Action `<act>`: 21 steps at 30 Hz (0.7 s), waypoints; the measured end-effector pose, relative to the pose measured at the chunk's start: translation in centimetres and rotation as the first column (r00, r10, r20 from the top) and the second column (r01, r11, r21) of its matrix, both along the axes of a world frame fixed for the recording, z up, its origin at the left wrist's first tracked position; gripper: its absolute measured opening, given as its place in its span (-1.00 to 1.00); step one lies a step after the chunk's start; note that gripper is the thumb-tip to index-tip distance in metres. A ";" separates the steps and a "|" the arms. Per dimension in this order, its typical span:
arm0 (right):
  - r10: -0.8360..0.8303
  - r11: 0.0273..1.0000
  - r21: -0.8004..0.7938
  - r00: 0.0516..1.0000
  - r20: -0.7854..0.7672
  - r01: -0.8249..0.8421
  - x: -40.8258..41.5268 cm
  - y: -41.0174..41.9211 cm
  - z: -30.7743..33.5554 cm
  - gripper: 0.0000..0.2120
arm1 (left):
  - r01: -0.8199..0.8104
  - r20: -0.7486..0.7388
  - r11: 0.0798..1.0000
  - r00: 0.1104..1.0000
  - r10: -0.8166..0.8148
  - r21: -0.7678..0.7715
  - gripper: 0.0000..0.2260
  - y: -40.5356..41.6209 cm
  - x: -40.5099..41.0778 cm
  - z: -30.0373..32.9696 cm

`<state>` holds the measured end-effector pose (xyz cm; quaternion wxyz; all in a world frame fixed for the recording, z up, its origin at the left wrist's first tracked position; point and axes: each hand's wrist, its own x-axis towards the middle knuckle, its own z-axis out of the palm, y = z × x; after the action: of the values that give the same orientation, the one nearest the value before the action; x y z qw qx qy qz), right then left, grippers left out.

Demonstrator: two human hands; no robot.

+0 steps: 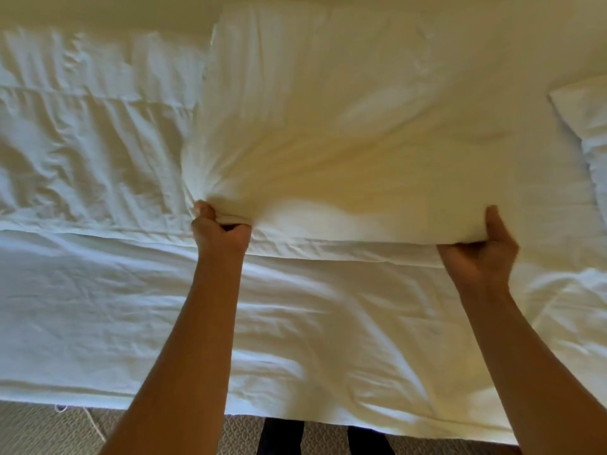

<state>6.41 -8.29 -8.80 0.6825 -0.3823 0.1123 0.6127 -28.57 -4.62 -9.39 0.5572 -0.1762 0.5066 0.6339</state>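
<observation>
Head view: a bed (131, 307) fills most of the frame, covered in a white, creased sheet (295, 339) with a stitched hem along its near edge. On it lies the pillow (361, 126), large, roughly rectangular and soft, its cream cotton case lined with fine wrinkles that fan out from its near left corner. A flatter, crumpled left pillow (98, 60) sits just beside it, by the far edge of the bed. Below the bed runs a beige carpet (42, 428) with a small woven pattern. A plump white right pillow (588, 126) pokes in at the frame's edge. The left hand (220, 231) is clenched tight, bunching the pillow's near left corner in its fist. The right hand (479, 254) clamps the near right corner, thumb on top, fingers curled beneath. A loose white thread (92, 421) lies on the carpet.
</observation>
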 end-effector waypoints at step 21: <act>0.209 0.972 -0.104 0.978 -0.012 -0.209 -4.2 -3.3 -3.3 -0.81 | 0.012 -0.300 0.997 0.953 -0.034 -0.074 -0.82 -1.7 -4.8 -3.0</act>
<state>2.18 -11.58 -12.11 0.5933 -0.4268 0.1040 0.6746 -33.37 -6.30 -12.42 0.4743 -0.0912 0.6098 0.6283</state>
